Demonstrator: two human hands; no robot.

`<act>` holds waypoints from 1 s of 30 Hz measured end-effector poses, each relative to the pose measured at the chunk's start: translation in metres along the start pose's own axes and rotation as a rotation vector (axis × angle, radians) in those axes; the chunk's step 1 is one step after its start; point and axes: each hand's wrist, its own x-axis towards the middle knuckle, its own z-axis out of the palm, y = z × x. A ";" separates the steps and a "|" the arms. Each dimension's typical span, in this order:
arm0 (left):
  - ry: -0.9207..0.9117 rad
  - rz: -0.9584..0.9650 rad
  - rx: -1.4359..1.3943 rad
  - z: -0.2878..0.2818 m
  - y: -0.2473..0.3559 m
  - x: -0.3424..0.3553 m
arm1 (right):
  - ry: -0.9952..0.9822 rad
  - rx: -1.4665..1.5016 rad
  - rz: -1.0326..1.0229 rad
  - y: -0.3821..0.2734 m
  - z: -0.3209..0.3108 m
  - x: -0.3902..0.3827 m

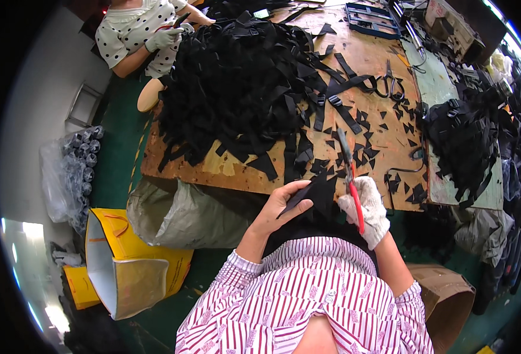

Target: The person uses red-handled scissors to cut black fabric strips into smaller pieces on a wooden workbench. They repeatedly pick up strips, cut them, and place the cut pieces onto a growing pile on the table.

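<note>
Bare of any glove, my left hand (279, 207) pinches a piece of black fabric (314, 193) between thumb and fingers at the table's near edge. My right hand (366, 209), in a white knit glove, is closed round a pair of red-handled scissors (355, 197). Their dark blades point away from me over the table, just right of the fabric. Both hands are close together in front of my body. Beyond them lies a big heap of black webbing straps and fabric pieces (237, 82), some with plastic buckles.
Small black triangular offcuts (363, 150) litter the wooden table (399, 177). Black scissors (389, 85) and a blue tray (371, 20) lie farther back. Across the heap, a person's gloved hand (165, 38) holds a tool. A yellow bag (142, 265) stands left, a cardboard box (440, 289) right.
</note>
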 end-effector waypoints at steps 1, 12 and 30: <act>-0.030 -0.010 0.035 0.000 0.000 0.000 | 0.034 0.051 0.024 -0.007 0.004 0.000; -0.144 0.015 -0.187 0.004 0.007 -0.002 | -0.041 0.120 0.071 -0.007 0.004 0.016; -0.164 -0.016 -0.198 0.013 -0.004 0.000 | -0.020 0.143 -0.375 0.010 0.021 0.010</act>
